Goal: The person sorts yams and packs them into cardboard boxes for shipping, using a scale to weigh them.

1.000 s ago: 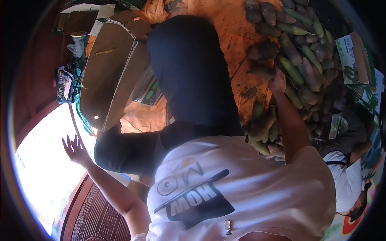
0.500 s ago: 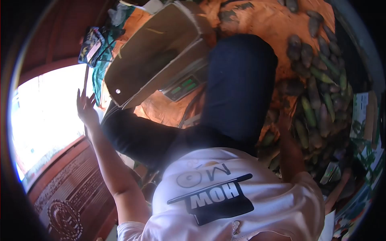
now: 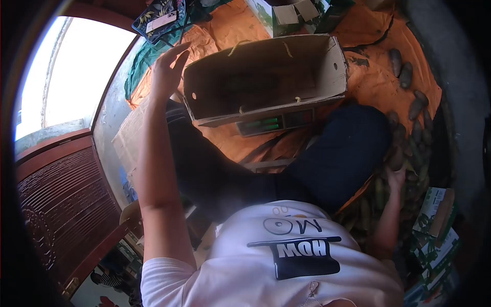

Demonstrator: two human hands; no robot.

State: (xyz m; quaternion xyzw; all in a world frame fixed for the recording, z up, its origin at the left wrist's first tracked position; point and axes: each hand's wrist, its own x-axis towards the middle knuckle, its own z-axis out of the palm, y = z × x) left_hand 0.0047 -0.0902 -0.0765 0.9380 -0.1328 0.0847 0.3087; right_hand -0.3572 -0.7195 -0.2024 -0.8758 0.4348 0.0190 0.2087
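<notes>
The left hand (image 3: 168, 71) is raised with fingers spread and empty beside the open cardboard box (image 3: 266, 77), likely light and stiff, best gripped by its rim, while the right hand (image 3: 395, 179) is lowered among piled tubers (image 3: 409, 138), its grip unclear in shadow.

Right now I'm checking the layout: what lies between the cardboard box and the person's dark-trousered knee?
In the head view, a weighing scale with a green display sits partly under the cardboard box, on the orange sheet, before the knee.
</notes>
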